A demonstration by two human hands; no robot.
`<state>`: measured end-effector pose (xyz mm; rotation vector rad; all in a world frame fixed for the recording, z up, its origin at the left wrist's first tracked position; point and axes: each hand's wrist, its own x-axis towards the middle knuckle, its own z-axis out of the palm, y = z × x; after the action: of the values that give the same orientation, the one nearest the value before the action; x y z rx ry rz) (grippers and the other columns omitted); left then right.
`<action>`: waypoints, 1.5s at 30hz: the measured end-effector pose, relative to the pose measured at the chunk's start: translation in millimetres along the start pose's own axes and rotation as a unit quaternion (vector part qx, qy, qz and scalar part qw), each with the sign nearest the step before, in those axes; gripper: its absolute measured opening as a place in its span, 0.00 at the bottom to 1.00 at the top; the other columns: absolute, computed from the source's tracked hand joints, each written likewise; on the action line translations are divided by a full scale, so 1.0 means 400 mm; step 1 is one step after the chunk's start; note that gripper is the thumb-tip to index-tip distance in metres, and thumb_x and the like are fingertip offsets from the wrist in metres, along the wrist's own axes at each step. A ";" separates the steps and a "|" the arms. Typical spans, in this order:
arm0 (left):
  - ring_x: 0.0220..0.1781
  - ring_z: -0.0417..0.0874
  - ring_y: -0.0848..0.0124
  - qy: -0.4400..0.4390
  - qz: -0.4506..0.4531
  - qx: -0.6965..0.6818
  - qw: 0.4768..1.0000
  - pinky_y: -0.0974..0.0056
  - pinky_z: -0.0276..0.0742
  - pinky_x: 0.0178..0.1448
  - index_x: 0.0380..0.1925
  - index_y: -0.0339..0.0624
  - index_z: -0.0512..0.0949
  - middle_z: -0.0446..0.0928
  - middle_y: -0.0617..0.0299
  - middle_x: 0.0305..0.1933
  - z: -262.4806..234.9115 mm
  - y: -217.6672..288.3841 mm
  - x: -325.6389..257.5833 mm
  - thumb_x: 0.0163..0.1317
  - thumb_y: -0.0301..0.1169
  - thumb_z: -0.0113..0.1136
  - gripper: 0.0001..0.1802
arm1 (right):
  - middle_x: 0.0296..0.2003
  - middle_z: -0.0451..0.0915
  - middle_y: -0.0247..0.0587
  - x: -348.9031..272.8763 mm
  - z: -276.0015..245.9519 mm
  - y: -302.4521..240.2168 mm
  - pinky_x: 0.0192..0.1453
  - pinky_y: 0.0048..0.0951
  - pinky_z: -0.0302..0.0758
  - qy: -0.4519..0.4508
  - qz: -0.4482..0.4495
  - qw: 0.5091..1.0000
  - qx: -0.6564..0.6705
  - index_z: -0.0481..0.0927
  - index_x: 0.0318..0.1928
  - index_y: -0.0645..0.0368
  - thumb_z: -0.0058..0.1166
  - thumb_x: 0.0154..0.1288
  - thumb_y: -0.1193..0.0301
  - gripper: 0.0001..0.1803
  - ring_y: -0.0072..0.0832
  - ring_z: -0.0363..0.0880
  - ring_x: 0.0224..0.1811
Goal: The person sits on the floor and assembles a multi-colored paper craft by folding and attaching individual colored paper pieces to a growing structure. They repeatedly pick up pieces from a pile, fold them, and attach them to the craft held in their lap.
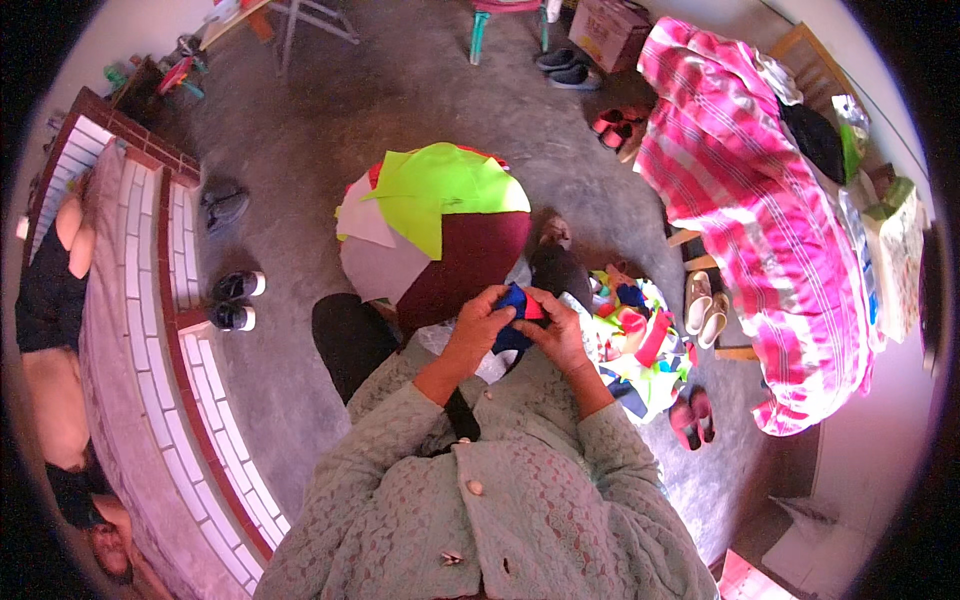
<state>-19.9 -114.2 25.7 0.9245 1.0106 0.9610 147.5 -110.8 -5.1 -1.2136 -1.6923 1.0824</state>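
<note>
My left hand [479, 330] and my right hand [562, 338] are together in front of my chest, both closed on small fabric pieces [512, 303] in dark blue and red. The fingertips pinch the cloth from either side, and part of it hangs below them. Just beyond my hands is a large rounded patchwork cloth [465, 258] in neon yellow-green, maroon, grey and pale pink. What lies under the patchwork is hidden. To the right of my right hand sits a heap of bright fabric scraps [640, 345] in yellow-green, red, white and dark blue.
A person [55, 395] lies on a brick-sided bed [150, 300] at the left. Dark shoes [237, 300] stand beside it. At the right, a pink plaid cloth [740, 190] covers furniture, with beige shoes [706, 312] and red shoes [692, 418] near it. A cardboard box [608, 35] stands far off.
</note>
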 end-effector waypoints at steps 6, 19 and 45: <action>0.43 0.76 0.70 0.029 0.108 0.127 0.986 0.65 0.70 0.51 0.46 0.36 0.73 0.76 0.56 0.40 0.012 -0.098 0.033 0.55 0.30 0.54 0.18 | 0.44 0.79 0.42 -0.029 -0.034 -0.001 0.56 0.29 0.68 0.059 0.022 0.998 0.026 0.77 0.48 0.63 0.46 0.67 0.61 0.19 0.29 0.75 0.48; 0.45 0.74 0.76 0.078 0.131 0.036 0.988 0.69 0.69 0.53 0.55 0.36 0.69 0.75 0.65 0.45 -0.220 0.311 0.094 0.60 0.27 0.53 0.22 | 0.26 0.71 0.21 0.015 -0.031 -0.018 0.35 0.18 0.61 0.191 0.066 0.954 0.221 0.76 0.30 0.56 0.49 0.67 0.60 0.14 0.14 0.63 0.29; 0.61 0.68 0.57 0.387 0.096 0.505 0.765 0.58 0.63 0.62 0.45 0.45 0.75 0.71 0.52 0.56 -0.581 0.182 0.274 0.46 0.27 0.64 0.22 | 0.31 0.78 0.25 0.003 -0.040 0.015 0.41 0.20 0.65 0.178 0.066 0.951 0.244 0.80 0.34 0.57 0.51 0.66 0.64 0.10 0.14 0.70 0.33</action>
<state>-230.0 49.5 5.5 1.5768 2.3133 0.9582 163.9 -105.2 -5.2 -1.1221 -1.0021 1.1888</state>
